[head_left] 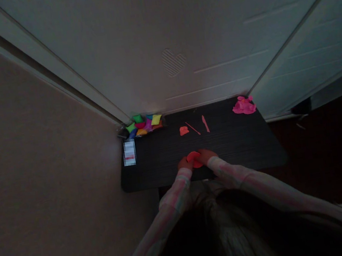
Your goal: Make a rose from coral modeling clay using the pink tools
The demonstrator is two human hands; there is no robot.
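Both my left hand [184,163] and my right hand [207,155] grip a flat round piece of red modelling clay [194,160] near the front edge of a dark wood-grain table [162,159]. The fingers are too dim to make out clearly. Farther back lie a small lump of red clay [184,130], a thin red plastic stick [192,128] and a red plastic clay knife [205,123]. None of these touches my hands.
Small packets of brightly coloured clay [142,125] are heaped in the far left corner of the table. A crumpled pink clay mass [244,106] lies at the far right. A blurred white card [129,152] lies at the left edge. Walls and a door surround the table.
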